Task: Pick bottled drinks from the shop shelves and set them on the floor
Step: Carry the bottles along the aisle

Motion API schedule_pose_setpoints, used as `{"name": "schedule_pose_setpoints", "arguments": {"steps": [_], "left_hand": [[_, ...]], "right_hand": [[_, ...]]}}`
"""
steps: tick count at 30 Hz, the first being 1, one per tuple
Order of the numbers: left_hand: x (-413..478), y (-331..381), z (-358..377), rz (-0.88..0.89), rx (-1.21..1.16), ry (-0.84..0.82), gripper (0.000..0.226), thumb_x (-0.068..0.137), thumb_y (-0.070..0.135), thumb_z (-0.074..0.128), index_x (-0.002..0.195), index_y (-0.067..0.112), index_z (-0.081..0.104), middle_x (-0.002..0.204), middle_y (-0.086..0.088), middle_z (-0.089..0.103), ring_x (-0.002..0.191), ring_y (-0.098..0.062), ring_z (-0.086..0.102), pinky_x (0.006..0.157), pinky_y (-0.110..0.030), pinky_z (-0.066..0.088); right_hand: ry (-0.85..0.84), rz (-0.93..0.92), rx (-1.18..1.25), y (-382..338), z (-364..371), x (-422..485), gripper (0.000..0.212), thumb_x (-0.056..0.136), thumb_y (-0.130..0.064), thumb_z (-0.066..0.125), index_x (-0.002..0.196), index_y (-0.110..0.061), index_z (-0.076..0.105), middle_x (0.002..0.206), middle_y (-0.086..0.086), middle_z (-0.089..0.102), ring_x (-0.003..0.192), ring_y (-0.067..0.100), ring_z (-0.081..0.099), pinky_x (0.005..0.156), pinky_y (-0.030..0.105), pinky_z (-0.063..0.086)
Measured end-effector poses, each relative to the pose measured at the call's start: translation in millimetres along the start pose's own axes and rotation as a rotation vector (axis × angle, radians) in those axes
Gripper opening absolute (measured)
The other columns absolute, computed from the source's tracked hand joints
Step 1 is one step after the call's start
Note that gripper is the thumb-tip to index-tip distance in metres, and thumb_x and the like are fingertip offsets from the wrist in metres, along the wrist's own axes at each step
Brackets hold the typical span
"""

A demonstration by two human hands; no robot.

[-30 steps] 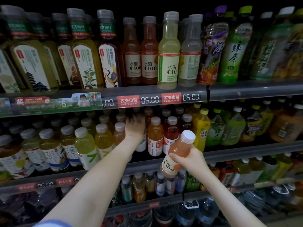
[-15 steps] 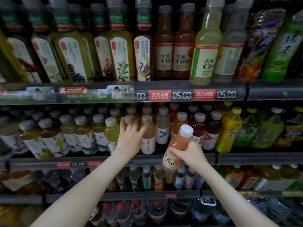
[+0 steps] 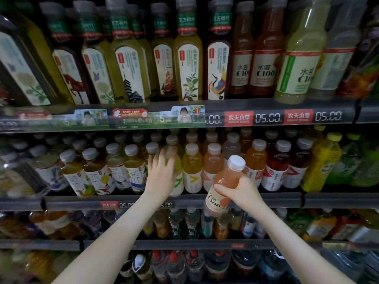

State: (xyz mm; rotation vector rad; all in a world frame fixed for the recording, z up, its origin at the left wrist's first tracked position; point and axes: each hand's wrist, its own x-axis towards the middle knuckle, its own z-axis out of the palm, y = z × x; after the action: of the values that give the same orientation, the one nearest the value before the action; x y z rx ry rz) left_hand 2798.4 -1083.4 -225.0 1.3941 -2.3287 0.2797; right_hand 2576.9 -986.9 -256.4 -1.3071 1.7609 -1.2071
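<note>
**Reaching for a second bottle**

Has shifted left hand (image 3: 164, 174) from fumbling among the caps a second ago to curling its fingers round a yellow-green bottle (image 3: 178, 182) standing just above the middle-shelf price rail (image 3: 82, 202). Keeps right hand (image 3: 241, 193) clamped on the pink C100 bottle (image 3: 227, 177), tilted in front of that rail. Looks set to lift out, then stoop to the floor.

Your left hand (image 3: 162, 175) hides most of the pale-green bottle (image 3: 179, 182) (fingers blurred). Top-row bottles (image 3: 187, 58) are cropped at the caps, and bottom-shelf bottles (image 3: 217, 263) are too dark.
</note>
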Motion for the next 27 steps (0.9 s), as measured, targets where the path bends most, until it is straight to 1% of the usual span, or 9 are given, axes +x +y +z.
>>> {"name": "schedule_pose_setpoints", "arguments": {"steps": [2,6,10,16,19,21,23,25,27], "left_hand": [[2.6,-9.8,-1.5,0.009,-0.099,-0.051,0.062,0.088,0.013,0.062,0.144,0.01,0.037,0.142,-0.02,0.037,0.12,-0.042,0.046,0.095,-0.044,0.042],[3.1,-15.1,-11.3,-0.009,-0.174,0.014,0.04,0.084,0.015,0.067,0.119,0.004,0.052,0.114,-0.018,0.049,0.094,-0.038,0.057,0.071,-0.038,0.048],[-17.1,-22.0,-8.3,0.042,-0.088,0.034,0.065,0.056,0.014,0.088,0.104,0.003,0.045,0.098,-0.023,0.053,0.079,-0.04,0.057,0.062,-0.04,0.052],[-16.2,-16.8,9.7,0.028,-0.009,0.021,0.088,0.061,0.013,0.088,0.134,-0.006,0.043,0.129,-0.029,0.051,0.1,-0.045,0.058,0.081,-0.044,0.053],[-4.6,-2.3,13.7,0.003,0.053,-0.007,0.082,0.081,0.018,0.071,0.147,-0.001,0.026,0.15,-0.023,0.031,0.119,-0.039,0.048,0.097,-0.039,0.042],[-0.3,6.9,17.3,-0.052,0.051,-0.021,0.078,0.088,0.018,0.058,0.151,0.002,0.014,0.156,-0.022,0.017,0.131,-0.04,0.035,0.107,-0.042,0.03],[-1.8,19.8,16.5,-0.12,0.061,0.009,0.078,0.084,0.019,0.06,0.151,0.008,0.021,0.156,-0.022,0.018,0.14,-0.044,0.024,0.114,-0.055,0.015],[-4.1,42.6,14.0,-0.082,0.1,0.058,0.084,0.076,0.027,0.068,0.15,0.015,0.029,0.155,-0.021,0.024,0.142,-0.045,0.019,0.11,-0.062,0.002],[-3.0,70.5,16.0,0.061,0.043,0.105,0.085,0.069,0.03,0.075,0.145,0.016,0.04,0.148,-0.022,0.037,0.138,-0.046,0.03,0.107,-0.065,0.008]], "right_hand": [[0.01,0.0,-0.02,-3.7,7.1,1.1,0.042,0.069,-0.042,0.081,0.104,-0.025,0.064,0.094,-0.013,0.071,0.089,0.003,0.067,0.072,0.024,0.055],[-0.001,-0.008,-0.047,-11.8,18.7,4.7,0.028,0.07,-0.041,0.081,0.089,-0.032,0.063,0.087,-0.017,0.071,0.084,-0.003,0.065,0.067,0.018,0.05],[0.014,-0.002,-0.056,-17.7,24.1,6.6,0.026,0.07,-0.044,0.081,0.084,-0.034,0.062,0.082,-0.022,0.068,0.076,-0.01,0.062,0.059,0.01,0.045],[0.027,0.009,-0.043,-15.8,17.2,5.7,0.026,0.071,-0.04,0.082,0.085,-0.034,0.061,0.083,-0.022,0.067,0.079,-0.008,0.062,0.06,0.011,0.046],[0.036,0.015,-0.036,-12.6,9.0,4.4,0.033,0.072,-0.038,0.082,0.098,-0.03,0.063,0.09,-0.016,0.069,0.085,-0.002,0.064,0.066,0.018,0.05],[0.038,0.024,-0.024,-10.9,0.4,1.7,0.034,0.072,-0.037,0.082,0.099,-0.03,0.063,0.089,-0.017,0.069,0.085,-0.003,0.064,0.065,0.015,0.049],[0.049,0.028,-0.042,-9.2,-10.7,-1.5,0.029,0.072,-0.038,0.082,0.094,-0.031,0.064,0.084,-0.021,0.069,0.081,-0.007,0.064,0.061,0.01,0.046],[0.074,0.032,-0.057,-6.1,-22.9,-4.0,0.026,0.072,-0.038,0.081,0.091,-0.031,0.065,0.082,-0.021,0.07,0.081,-0.006,0.065,0.062,0.012,0.048],[0.111,0.041,-0.051,-0.8,-34.9,-5.5,0.033,0.072,-0.036,0.082,0.098,-0.028,0.064,0.089,-0.014,0.071,0.086,0.0,0.065,0.071,0.022,0.053]]}}
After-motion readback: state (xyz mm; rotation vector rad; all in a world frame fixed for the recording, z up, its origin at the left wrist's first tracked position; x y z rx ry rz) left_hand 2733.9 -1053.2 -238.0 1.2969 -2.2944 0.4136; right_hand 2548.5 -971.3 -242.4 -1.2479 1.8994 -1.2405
